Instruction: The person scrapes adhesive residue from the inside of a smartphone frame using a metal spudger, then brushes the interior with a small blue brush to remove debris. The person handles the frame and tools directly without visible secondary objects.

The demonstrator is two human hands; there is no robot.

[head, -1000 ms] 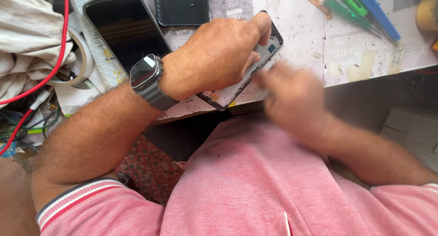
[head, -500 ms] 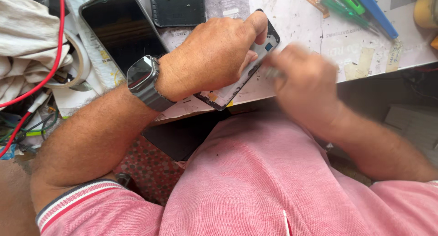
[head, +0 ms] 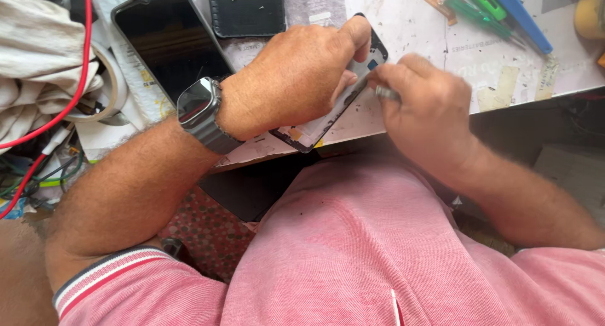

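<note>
My left hand [head: 296, 80] lies over an opened phone frame [head: 328, 115] at the near edge of the white worktable [head: 428, 42], thumb and fingers pressing it down. A grey watch [head: 198, 112] sits on that wrist. My right hand [head: 428, 108] is closed on a thin metal tool [head: 386, 93] whose tip meets the frame's right edge. Most of the frame is hidden under my left hand.
A black phone [head: 167, 39] lies face up at the left, next to a dark case [head: 247, 10]. Green and blue screwdrivers [head: 498, 11] rest at the far right. White cloth [head: 38, 61], a red cable [head: 79, 80] and a tape roll [head: 113, 86] crowd the left side.
My right hand has come up from my lap to the phone frame's right edge with the tool. My left hand has stayed on the frame.
</note>
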